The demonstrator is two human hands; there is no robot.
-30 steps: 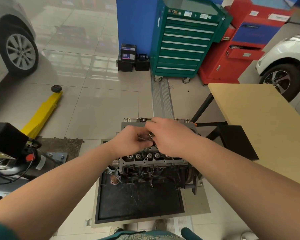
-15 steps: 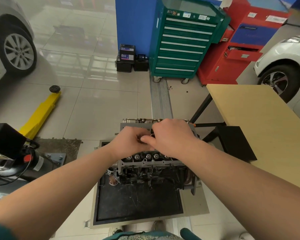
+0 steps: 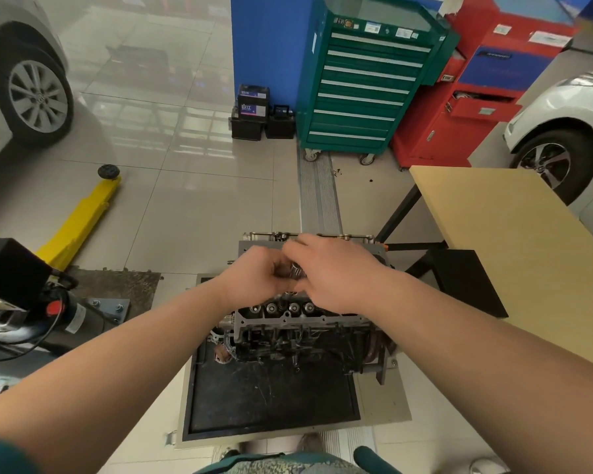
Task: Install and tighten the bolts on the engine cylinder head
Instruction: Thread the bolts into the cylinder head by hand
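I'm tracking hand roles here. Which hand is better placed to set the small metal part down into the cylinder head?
Probably the left hand: its curled fingers pinch the small metal part above the cylinder head. The right hand touches the part too, fingers draped over, more steadying.

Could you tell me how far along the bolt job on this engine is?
Early, it seems. Done: a row of round metal parts already sits along the near edge of the cylinder head, though whether those are bolts is unclear. In hand: the left hand and right hand meet over the head, fingering a small metal piece, probably a bolt. Left: seating and tightening; no wrench is visible.
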